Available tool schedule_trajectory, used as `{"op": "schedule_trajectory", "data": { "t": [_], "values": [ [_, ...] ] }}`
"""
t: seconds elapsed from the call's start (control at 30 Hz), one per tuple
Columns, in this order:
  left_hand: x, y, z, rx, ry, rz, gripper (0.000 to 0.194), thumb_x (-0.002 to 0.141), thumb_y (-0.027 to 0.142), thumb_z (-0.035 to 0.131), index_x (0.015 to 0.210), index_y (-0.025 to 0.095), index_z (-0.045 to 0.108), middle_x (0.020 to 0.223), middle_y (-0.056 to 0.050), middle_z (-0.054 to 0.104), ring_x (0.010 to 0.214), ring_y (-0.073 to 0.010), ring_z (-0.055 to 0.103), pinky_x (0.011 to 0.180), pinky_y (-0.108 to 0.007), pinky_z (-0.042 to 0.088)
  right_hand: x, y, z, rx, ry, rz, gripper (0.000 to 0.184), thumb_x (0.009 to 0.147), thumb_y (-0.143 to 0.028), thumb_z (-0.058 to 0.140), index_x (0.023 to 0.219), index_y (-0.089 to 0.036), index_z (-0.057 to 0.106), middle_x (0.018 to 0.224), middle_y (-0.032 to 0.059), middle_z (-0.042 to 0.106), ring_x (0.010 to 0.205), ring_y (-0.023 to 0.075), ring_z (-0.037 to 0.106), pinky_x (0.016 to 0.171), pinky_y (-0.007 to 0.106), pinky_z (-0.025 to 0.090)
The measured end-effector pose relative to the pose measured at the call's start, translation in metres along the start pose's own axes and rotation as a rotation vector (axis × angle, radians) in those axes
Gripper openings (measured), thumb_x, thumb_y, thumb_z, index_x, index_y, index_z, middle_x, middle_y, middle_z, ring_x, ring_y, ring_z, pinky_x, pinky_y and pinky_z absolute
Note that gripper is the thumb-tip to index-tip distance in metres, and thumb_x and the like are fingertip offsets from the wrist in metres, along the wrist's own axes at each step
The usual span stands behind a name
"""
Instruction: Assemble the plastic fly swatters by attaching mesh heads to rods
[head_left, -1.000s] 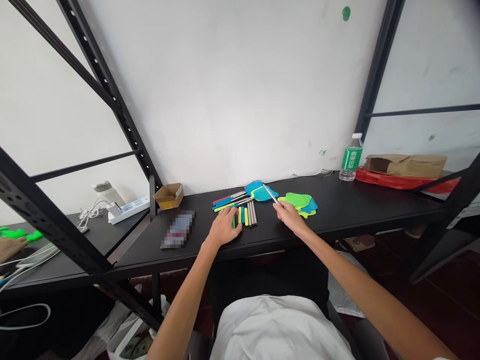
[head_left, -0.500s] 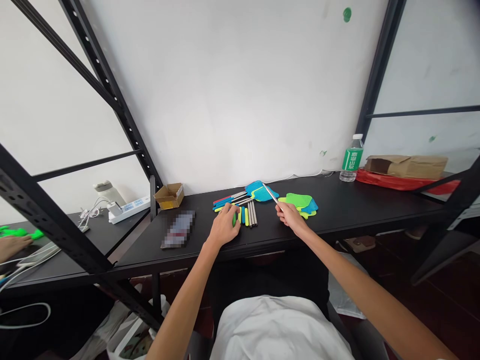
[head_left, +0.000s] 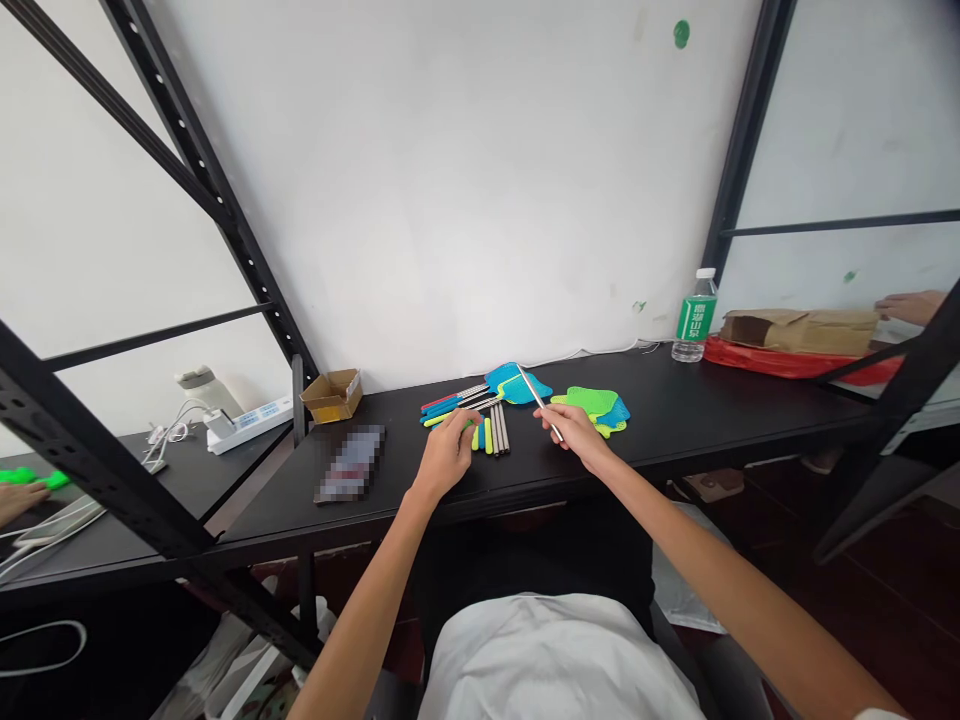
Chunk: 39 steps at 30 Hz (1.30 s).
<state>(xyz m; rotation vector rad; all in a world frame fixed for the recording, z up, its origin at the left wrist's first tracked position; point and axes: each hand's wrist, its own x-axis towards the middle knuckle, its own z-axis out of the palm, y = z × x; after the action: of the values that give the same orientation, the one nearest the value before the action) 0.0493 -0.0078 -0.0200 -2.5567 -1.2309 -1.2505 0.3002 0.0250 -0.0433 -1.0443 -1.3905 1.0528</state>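
In this head-camera view, we see a person's two bare hands working over a black desk [head_left: 675, 420]. The right hand [head_left: 576, 434] pinches a thin steel rod [head_left: 537, 396] between thumb and forefinger, with the remaining fingers loosely curled. The rod tilts up and away, its far end crossing the blue mesh swatter heads [head_left: 514, 384], our landmark here. The left hand [head_left: 448, 455] lies curled just below and left of the landmark, its fingertips [head_left: 459, 425] at a green piece [head_left: 471, 424]; we cannot tell whether they grip it. Just below the landmark lie parallel short rods [head_left: 493, 436] in yellow, blue and grey, while long rods with red and blue handles [head_left: 453, 403] fan out to its left. Green-and-yellow mesh swatter heads [head_left: 589, 405] lie just to its right. Farther right stand a green-labelled water bottle [head_left: 694, 316] and a brown cardboard packet [head_left: 801, 332] on red plastic [head_left: 757, 360]. Farther left are a small open carton [head_left: 332, 395] and a blurred packet [head_left: 349, 464]. Well to the right, beyond the packet, a co-worker's hand [head_left: 910, 307] shows at the frame edge.
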Motion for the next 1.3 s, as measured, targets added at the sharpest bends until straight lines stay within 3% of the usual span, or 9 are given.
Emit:
{"op": "schedule_trajectory", "data": {
  "t": [0.13, 0.33, 0.47, 0.7, 0.9, 1.03, 1.1, 1.2, 1.3],
  "values": [
    [0.003, 0.017, 0.003, -0.04, -0.009, -0.095, 0.023, 0.097, 0.023, 0.038, 0.114, 0.021, 0.054, 0.085, 0.0, 0.06, 0.061, -0.0116, 0.048, 0.062, -0.024, 0.036, -0.002, -0.005, 0.0, 0.103, 0.005, 0.038, 0.03, 0.078, -0.046, 0.07, 0.094, -0.02, 0.074, 0.082, 0.0036, 0.066, 0.054, 0.0095, 0.056, 0.043, 0.02, 0.036],
    [0.009, 0.048, 0.009, -0.109, -0.108, -0.167, 0.023, 0.094, 0.04, 0.047, 0.091, 0.021, 0.058, 0.06, 0.005, 0.05, 0.055, -0.0117, 0.046, 0.058, -0.024, 0.032, -0.017, -0.028, 0.019, 0.476, -0.059, 0.089, 0.028, 0.079, -0.046, 0.074, 0.096, -0.024, 0.074, 0.107, 0.0065, 0.074, 0.088, 0.0197, 0.071, 0.073, 0.028, 0.054],
    [0.01, 0.065, 0.011, -0.157, -0.158, -0.167, 0.029, 0.093, 0.048, 0.048, 0.092, 0.021, 0.058, 0.062, 0.005, 0.053, 0.056, -0.0124, 0.046, 0.057, -0.025, 0.032, -0.028, -0.038, 0.042, 0.69, -0.167, 0.017, 0.026, 0.077, -0.043, 0.077, 0.094, -0.024, 0.074, 0.115, 0.0055, 0.072, 0.103, 0.0236, 0.067, 0.087, 0.035, 0.052],
    [0.008, 0.064, 0.014, -0.126, -0.128, -0.166, 0.035, 0.098, 0.047, 0.038, 0.093, 0.021, 0.061, 0.069, -0.001, 0.06, 0.061, -0.0169, 0.054, 0.058, -0.026, 0.032, -0.035, -0.039, 0.066, 0.795, -0.141, -0.029, 0.03, 0.076, -0.049, 0.077, 0.09, -0.025, 0.066, 0.125, 0.0063, 0.069, 0.115, 0.0269, 0.062, 0.099, 0.044, 0.047],
    [0.005, 0.051, 0.015, -0.184, -0.05, -0.172, 0.037, 0.1, 0.045, 0.034, 0.09, 0.02, 0.06, 0.069, -0.001, 0.059, 0.058, -0.0165, 0.052, 0.058, -0.027, 0.032, -0.039, -0.049, 0.069, 0.631, -0.149, -0.038, 0.033, 0.077, -0.05, 0.075, 0.098, -0.025, 0.067, 0.123, 0.0069, 0.069, 0.117, 0.0267, 0.061, 0.097, 0.042, 0.049],
    [0.004, 0.038, 0.019, -0.314, 0.003, -0.212, 0.043, 0.1, 0.048, 0.032, 0.08, 0.019, 0.056, 0.066, 0.0, 0.055, 0.061, -0.0156, 0.05, 0.059, -0.026, 0.033, -0.053, -0.051, 0.056, 0.467, -0.206, 0.073, 0.045, 0.077, -0.04, 0.076, 0.119, -0.027, 0.067, 0.117, 0.0071, 0.071, 0.113, 0.0255, 0.064, 0.098, 0.041, 0.049],
    [0.003, 0.032, 0.022, -0.36, 0.064, -0.257, 0.044, 0.099, 0.051, 0.034, 0.074, 0.019, 0.051, 0.066, 0.001, 0.051, 0.062, -0.0146, 0.047, 0.059, -0.025, 0.033, -0.071, -0.061, 0.046, 0.393, -0.222, 0.141, 0.039, 0.081, -0.04, 0.073, 0.117, -0.027, 0.069, 0.12, 0.0084, 0.07, 0.115, 0.0261, 0.063, 0.098, 0.041, 0.049],
    [0.002, 0.028, 0.024, -0.412, 0.134, -0.305, 0.045, 0.097, 0.052, 0.037, 0.068, 0.019, 0.045, 0.063, 0.003, 0.044, 0.06, -0.0127, 0.041, 0.057, -0.024, 0.03, -0.111, -0.101, 0.034, 0.233, -0.35, 0.042, 0.031, 0.088, -0.041, 0.064, 0.116, -0.028, 0.071, 0.127, 0.0082, 0.067, 0.117, 0.0277, 0.062, 0.098, 0.043, 0.049],
    [0.001, 0.028, 0.025, -0.454, 0.167, -0.321, 0.044, 0.096, 0.053, 0.039, 0.068, 0.019, 0.043, 0.064, 0.003, 0.042, 0.06, -0.0121, 0.038, 0.056, -0.024, 0.029, -0.152, -0.162, 0.029, -0.007, -0.642, -0.114, 0.025, 0.092, -0.039, 0.057, 0.108, -0.033, 0.074, 0.122, 0.0049, 0.069, 0.111, 0.0266, 0.065, 0.094, 0.041, 0.052]
  ]
}}
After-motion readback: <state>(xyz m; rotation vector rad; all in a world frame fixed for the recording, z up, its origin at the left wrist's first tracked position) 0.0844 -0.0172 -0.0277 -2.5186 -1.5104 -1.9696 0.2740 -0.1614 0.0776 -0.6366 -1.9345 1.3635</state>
